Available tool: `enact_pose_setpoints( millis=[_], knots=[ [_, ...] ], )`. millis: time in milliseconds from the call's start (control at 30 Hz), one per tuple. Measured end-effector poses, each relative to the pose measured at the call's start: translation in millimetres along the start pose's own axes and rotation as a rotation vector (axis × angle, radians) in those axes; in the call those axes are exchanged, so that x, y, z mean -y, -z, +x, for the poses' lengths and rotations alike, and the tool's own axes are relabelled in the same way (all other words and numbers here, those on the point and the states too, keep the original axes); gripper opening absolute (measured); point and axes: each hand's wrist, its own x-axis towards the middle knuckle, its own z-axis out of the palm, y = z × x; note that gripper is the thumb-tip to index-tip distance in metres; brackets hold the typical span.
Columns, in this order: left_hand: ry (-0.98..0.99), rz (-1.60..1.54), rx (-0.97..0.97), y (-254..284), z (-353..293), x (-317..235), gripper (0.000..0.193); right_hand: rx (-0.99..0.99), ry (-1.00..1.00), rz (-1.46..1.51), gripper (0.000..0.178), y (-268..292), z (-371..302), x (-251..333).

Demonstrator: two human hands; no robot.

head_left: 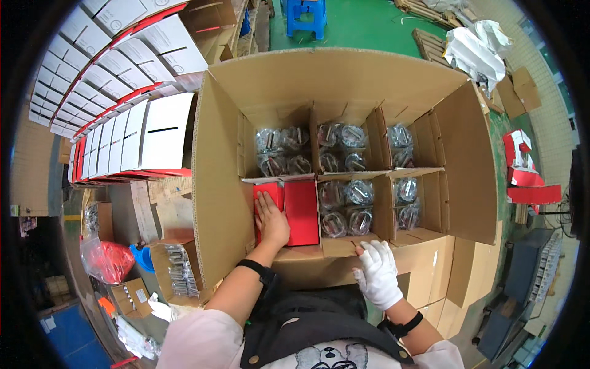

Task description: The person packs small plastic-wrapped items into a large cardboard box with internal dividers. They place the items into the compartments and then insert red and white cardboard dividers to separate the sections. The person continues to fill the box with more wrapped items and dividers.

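In front of me a large open carton (215, 154) is split by cardboard dividers (386, 150) into several compartments. Two red boxes (302, 212) fill its near left compartment side by side. My bare left hand (271, 219) lies flat on the left one, fingers stretched out and holding nothing. Clear-wrapped round metal parts (346, 208) stand in the other compartments. At the near wall my right hand (378, 273), in a white glove with bare fingertips showing, rests by a cardboard flap (349, 246). Its fingers are loosely extended and somewhat apart, with nothing visible in them.
White-and-red boxes (126, 138) are stacked in rows at the left. Below them stands a small carton of metal parts (181, 270). Closed cartons (473, 264) stand at the near right, with a grey cart (531, 264) beyond. A blue stool (306, 18) is at the back.
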Motion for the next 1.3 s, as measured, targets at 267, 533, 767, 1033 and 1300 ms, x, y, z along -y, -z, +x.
enact_pose_setpoints(
  millis=[267, 533, 767, 1033, 1300],
  knots=[
    [-0.171, 0.225, 0.224, 6.6, -0.6, 10.4, 0.083, 0.059, 0.16, 0.101, 0.048, -7.0, 15.2, -33.9],
    [-0.191, 0.323, 0.252, 41.0, -8.2, -39.2, 0.072, 0.667, -0.285, -0.04, 0.059, -35.9, 118.0, -38.4],
    [-0.408, 0.128, 0.234, 3.8, -91.2, -151.6, 0.033, 0.954, -0.468, 0.114, 0.042, -95.6, 135.9, -90.6],
    [-0.006, -0.036, 0.284, -86.2, -26.0, -143.2, 0.039, -0.167, 0.141, -0.288, 0.082, -38.4, 132.6, -81.0],
    [-0.298, 0.184, 0.642, -70.7, -42.6, -112.7, 0.031, 0.182, 0.206, -0.301, 0.02, -60.5, 95.8, -65.8]
  ],
)
